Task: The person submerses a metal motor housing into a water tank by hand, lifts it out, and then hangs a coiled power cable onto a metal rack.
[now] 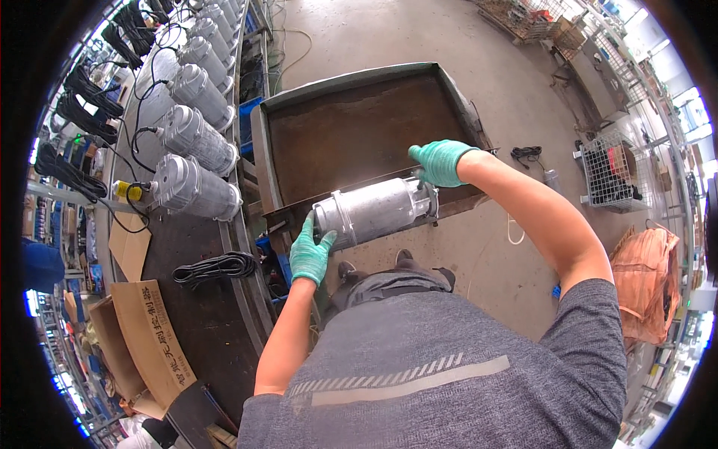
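A silver cylindrical submersible pump lies level across the near rim of a metal tank of brownish liquid. My left hand, in a green glove, grips its left end, thumb on the near side. At the pump's right end, where an open frame of short posts shows, is my right hand, also gloved in green. Its fingers are curled at the far side of that end, and the pump partly hides its grip. I cannot see what supports the pump underneath.
A row of similar pumps with black cables stands on the bench at left. Nearer are a coiled black cable and an open cardboard box. At right are a wire basket and an orange sack.
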`<state>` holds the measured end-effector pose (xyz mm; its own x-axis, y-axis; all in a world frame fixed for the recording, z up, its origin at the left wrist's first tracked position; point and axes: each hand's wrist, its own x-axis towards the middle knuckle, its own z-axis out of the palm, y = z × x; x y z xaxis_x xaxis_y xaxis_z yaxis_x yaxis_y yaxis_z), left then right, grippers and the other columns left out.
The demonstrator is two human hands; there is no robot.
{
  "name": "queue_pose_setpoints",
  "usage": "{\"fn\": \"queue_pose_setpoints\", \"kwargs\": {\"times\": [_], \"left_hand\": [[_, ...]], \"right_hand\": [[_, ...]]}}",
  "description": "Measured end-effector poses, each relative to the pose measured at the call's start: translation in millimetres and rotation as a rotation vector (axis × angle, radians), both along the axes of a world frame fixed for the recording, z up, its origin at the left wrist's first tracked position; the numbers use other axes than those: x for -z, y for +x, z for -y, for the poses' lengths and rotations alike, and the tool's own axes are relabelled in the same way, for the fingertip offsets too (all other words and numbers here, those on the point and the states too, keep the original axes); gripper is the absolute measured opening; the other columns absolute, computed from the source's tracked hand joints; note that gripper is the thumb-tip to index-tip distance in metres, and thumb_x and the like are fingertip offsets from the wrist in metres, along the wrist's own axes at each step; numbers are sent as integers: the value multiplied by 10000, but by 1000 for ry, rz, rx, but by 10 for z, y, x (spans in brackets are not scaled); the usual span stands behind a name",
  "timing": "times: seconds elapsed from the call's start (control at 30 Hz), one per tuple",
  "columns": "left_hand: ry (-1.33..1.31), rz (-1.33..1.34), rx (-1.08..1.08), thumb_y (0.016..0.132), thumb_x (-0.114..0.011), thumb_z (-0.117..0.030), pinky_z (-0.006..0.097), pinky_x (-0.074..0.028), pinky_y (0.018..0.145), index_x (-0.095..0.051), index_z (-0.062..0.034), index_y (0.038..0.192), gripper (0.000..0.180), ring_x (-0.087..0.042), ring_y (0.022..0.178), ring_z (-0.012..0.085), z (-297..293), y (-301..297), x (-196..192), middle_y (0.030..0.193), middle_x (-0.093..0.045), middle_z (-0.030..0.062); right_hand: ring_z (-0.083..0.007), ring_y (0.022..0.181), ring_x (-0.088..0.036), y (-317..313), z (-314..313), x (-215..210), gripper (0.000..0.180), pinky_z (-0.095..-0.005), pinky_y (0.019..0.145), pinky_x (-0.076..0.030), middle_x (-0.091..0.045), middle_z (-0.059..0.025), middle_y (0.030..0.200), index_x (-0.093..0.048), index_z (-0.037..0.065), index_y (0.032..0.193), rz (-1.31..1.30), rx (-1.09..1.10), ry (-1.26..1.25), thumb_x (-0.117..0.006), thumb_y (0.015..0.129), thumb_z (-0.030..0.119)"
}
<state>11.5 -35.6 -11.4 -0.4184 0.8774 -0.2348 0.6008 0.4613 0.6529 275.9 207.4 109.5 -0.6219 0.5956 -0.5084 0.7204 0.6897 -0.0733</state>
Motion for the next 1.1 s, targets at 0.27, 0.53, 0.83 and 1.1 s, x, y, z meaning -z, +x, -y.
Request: {"fn": "queue_pose_setpoints", "kwargs": {"times": [0.27,0.53,0.83,1.1], "left_hand": [[0,0,-9,899,-805,-358,465,-525,982,-437,-191,1577,789,-684,1136,400,-7,6,9,1250,-710,229],[9,20,-3,901,-811,-322,447,-521,997,-433,-182,1582,791,-684,1154,377,8,-7,24,1272,-707,220],[-7,8,-2,896,-815,-328,450,-524,992,-433,-179,1582,799,-687,1141,386,-3,-4,7,1262,-709,221],[19,-8,0,889,-820,-329,460,-535,971,-440,-190,1577,798,-699,1106,391,-10,-5,0,1220,-722,225]], "right_hand": [[-394,1037,-734,8,14,142,412,-445,840,-594,-746,-223,1143,-605,-47,1244,184,-119,3,-710,867,81],[-405,1003,-732,-23,76,154,324,-453,842,-591,-740,-254,1068,-641,-33,1161,-78,144,-17,-723,875,95],[-364,1073,-676,79,16,239,225,-433,908,-566,-667,-172,1157,-729,36,1052,-115,-338,82,-773,841,99],[-309,1049,-653,217,73,350,120,-395,929,-553,-653,-127,1105,-763,104,941,-263,-501,272,-715,836,75]]}}
